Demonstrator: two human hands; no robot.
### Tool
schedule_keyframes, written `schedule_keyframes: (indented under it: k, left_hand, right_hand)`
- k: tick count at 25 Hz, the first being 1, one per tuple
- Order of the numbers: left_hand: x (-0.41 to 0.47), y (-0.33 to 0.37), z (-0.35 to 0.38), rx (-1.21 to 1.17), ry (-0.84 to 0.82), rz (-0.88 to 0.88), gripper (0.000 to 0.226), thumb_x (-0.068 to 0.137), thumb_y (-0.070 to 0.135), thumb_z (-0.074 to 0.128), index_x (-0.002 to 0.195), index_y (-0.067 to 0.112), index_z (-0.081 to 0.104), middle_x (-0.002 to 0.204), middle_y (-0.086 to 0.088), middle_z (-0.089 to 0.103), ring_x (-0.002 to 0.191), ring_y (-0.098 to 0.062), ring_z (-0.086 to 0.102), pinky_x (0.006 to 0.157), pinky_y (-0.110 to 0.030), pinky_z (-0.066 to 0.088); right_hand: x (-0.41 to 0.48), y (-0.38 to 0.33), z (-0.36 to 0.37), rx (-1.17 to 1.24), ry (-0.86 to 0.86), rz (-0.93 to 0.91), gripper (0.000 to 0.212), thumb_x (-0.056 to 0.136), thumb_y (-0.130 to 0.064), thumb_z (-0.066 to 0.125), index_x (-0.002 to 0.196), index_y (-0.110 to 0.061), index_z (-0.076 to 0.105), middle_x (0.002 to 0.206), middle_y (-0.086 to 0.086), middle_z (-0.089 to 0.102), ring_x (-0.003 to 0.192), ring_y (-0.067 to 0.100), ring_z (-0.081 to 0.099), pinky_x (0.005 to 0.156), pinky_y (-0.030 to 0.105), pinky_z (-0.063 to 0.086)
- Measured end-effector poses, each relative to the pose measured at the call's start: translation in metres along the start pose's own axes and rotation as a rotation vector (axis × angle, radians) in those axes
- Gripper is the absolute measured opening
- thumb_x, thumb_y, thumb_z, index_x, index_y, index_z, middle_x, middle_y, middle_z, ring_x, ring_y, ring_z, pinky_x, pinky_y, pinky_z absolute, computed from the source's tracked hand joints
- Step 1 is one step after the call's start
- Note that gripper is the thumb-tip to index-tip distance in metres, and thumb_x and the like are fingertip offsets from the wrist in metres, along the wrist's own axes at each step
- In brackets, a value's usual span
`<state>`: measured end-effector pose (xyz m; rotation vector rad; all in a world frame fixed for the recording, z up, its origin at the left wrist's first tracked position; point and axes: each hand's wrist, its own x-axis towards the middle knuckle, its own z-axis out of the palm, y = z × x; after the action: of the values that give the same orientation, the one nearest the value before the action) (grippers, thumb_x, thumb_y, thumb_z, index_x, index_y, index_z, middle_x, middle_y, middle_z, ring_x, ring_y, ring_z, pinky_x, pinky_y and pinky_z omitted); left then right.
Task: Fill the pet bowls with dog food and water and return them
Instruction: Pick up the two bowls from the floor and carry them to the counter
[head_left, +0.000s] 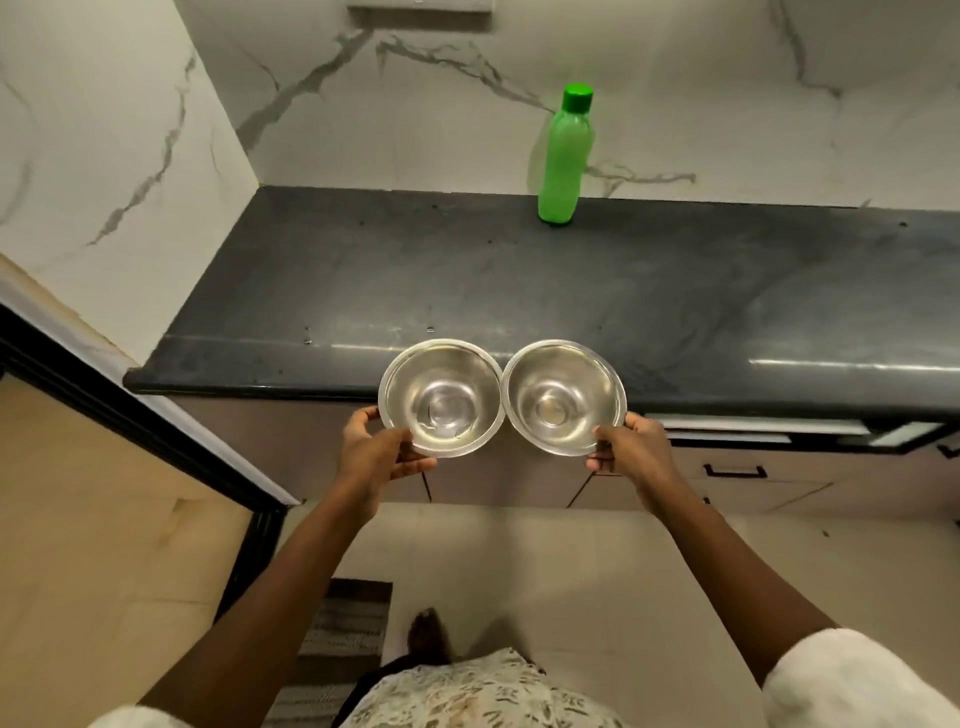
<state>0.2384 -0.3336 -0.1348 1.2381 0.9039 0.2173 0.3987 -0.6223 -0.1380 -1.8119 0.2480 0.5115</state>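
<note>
The left hand grips the left steel bowl, the right hand the right steel bowl — rims touching at the tabletop edge; the green bottle stands beyond, upper centre-right — nearer the right hand

Head camera looks steeply down (wide-angle) onto the near countertop.

Empty, upright left steel bowl and right steel bowl, rim to rim at the counter edge.
</note>
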Motion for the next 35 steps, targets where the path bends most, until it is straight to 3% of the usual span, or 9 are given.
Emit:
schedule_keyframes:
  k: [4,9,17,25,30,35]
  left_hand:
    - [0.043,0.029,0.007,-0.007,0.056,0.020,0.046,0.090,-0.006,0.061,0.133,0.005,0.049,0.087,-0.020,0.067,0.065,-0.028,0.073,0.060,-0.038,0.065]
    - [0.114,0.064,0.003,0.004,0.045,-0.018,0.056,0.090,-0.008,0.059,0.139,0.015,0.045,0.094,-0.023,0.072,0.067,-0.031,0.078,0.062,-0.038,0.066]
    - [0.203,0.094,0.010,0.097,0.065,-0.074,0.051,0.094,-0.006,0.057,0.142,0.009,0.047,0.090,-0.021,0.074,0.061,-0.027,0.078,0.060,-0.036,0.065]
    - [0.225,0.094,0.014,0.025,0.108,-0.090,0.055,0.094,-0.005,0.061,0.146,0.006,0.045,0.094,-0.024,0.072,0.062,-0.026,0.078,0.062,-0.038,0.066]
    - [0.221,0.093,0.010,0.023,0.102,-0.119,0.048,0.098,0.008,0.068,0.141,0.010,0.048,0.103,-0.024,0.076,0.079,-0.035,0.081,0.067,-0.044,0.067]
    - [0.211,0.098,-0.001,0.099,0.120,-0.094,0.043,0.097,0.016,0.073,0.136,0.012,0.053,0.106,-0.019,0.076,0.087,-0.033,0.080,0.072,-0.044,0.067]
  right_hand:
    - [0.044,-0.026,0.024,-0.007,-0.026,0.002,0.008,0.095,-0.002,0.065,0.102,-0.003,0.067,0.079,0.018,0.075,0.058,0.026,0.075,0.057,0.033,0.064]
    - [0.099,-0.053,0.070,0.052,0.004,0.043,0.011,0.095,-0.002,0.065,0.106,-0.002,0.068,0.080,0.018,0.077,0.059,0.026,0.078,0.056,0.032,0.064]
    - [0.165,-0.084,0.120,0.098,0.052,0.103,0.012,0.094,-0.003,0.067,0.107,-0.002,0.069,0.085,0.018,0.079,0.063,0.025,0.080,0.057,0.033,0.064]
    - [0.193,-0.094,0.120,0.128,-0.006,0.114,0.019,0.098,-0.008,0.070,0.116,-0.006,0.067,0.093,0.018,0.080,0.074,0.026,0.082,0.066,0.037,0.066]
    - [0.197,-0.095,0.117,0.111,-0.064,0.113,0.028,0.099,-0.015,0.071,0.124,-0.005,0.065,0.098,0.019,0.080,0.081,0.029,0.082,0.075,0.045,0.068]
    - [0.188,-0.102,0.111,0.078,-0.120,0.088,0.034,0.100,-0.019,0.071,0.129,-0.003,0.062,0.103,0.021,0.078,0.088,0.032,0.081,0.082,0.049,0.067]
